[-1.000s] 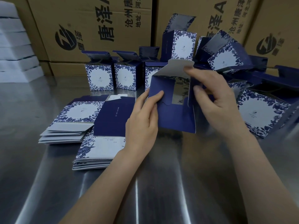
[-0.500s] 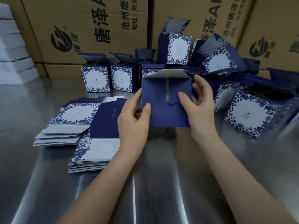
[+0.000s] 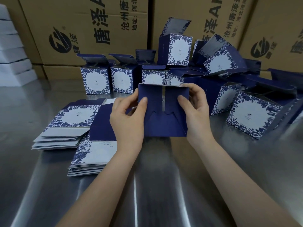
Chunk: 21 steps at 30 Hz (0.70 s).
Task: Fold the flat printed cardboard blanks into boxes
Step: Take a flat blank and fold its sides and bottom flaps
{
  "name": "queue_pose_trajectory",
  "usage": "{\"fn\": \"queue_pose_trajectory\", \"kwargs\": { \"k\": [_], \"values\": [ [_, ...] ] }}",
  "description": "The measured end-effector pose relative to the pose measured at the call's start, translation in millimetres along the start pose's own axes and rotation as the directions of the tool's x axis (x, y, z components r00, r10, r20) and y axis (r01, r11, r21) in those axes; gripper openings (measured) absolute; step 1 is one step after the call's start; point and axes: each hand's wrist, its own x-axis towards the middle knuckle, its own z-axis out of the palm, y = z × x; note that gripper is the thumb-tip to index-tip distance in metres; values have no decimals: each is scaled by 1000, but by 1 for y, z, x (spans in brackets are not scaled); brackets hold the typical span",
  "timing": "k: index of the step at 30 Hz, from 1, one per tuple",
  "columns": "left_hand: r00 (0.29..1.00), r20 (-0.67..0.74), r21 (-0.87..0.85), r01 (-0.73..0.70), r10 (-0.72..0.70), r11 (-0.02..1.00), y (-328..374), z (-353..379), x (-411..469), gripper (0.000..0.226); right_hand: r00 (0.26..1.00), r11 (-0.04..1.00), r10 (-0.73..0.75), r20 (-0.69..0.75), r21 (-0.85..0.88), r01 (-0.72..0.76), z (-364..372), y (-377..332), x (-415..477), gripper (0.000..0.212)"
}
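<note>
Far left, a stack of white foam slabs [image 3: 12, 54] sat beside the wall of brown printed cartons [image 3: 85, 30] that ran across the back. Moving in, 2 stacks of flat blanks lay on the steel table [image 3: 164, 185]: the far stack [image 3: 65, 128] showed a white panel ringed in blue leaves, and the near stack [image 3: 95, 156] lay just beside it, overlapping its corner, with a navy panel on top. Behind them a row of folded boxes [image 3: 95, 81] stood upright with lids raised. Centre stage, the left hand [image 3: 127, 123] gripped the left edge of the half-folded box [image 3: 164, 123], thumb pressed flat on the navy face and fingers curled round behind. That box was held up off the table between both hands, in front of the row, its navy bottom flaps turned toward the camera and meeting at a notched tab (a thin silver slit showed between the 2 upper flaps). The right hand [image 3: 196, 115] mirrored the grip, thumb on the right flap and fingers wrapped round the right edge and top corner. Further right, a tumbled pile of finished boxes [image 3: 254, 117] leaned on one another, some on their sides, 1 perched upright [image 3: 178, 49] on top with its lid flipped open.
</note>
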Motion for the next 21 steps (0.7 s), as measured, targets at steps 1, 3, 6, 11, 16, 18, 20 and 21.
{"fn": "queue_pose_trajectory", "kwargs": {
  "k": [1, 3, 6, 11, 16, 18, 20, 21],
  "values": [
    [1000, -16, 0, -3, 3, 1000, 1, 0, 0, 17, 1000, 1000, -6, -3, 0, 6, 0, 0, 0, 26],
    [998, -59, -4, 4, -5, 1000, 1, -2, 2, 10, 1000, 1000, -10, -14, -18, 10, -1, 0, 0, 20],
    [995, -98, -11, 28, -29, 1000, 3, -3, 4, 11, 999, 999, 7, -40, -32, -8, 2, 1, -1, 22],
    [992, -129, 12, 12, -11, 1000, 3, -4, 4, 14, 996, 1000, 18, -91, -4, -18, 8, 3, -5, 25],
    [990, -138, 37, 14, -8, 999, 2, -4, 6, 12, 990, 999, 31, -135, 11, -30, 10, 1, -8, 27],
    [992, -126, 19, 29, -26, 999, 2, -4, 7, 10, 989, 999, 46, -143, 24, -43, 11, -1, -9, 26],
    [992, -122, 0, 29, -29, 1000, 3, -4, 7, 8, 988, 998, 52, -147, 27, -49, 11, -2, -9, 26],
    [992, -126, -8, 29, -29, 1000, 3, -4, 7, 9, 987, 998, 55, -148, 31, -51, 11, -2, -10, 26]
  ]
}}
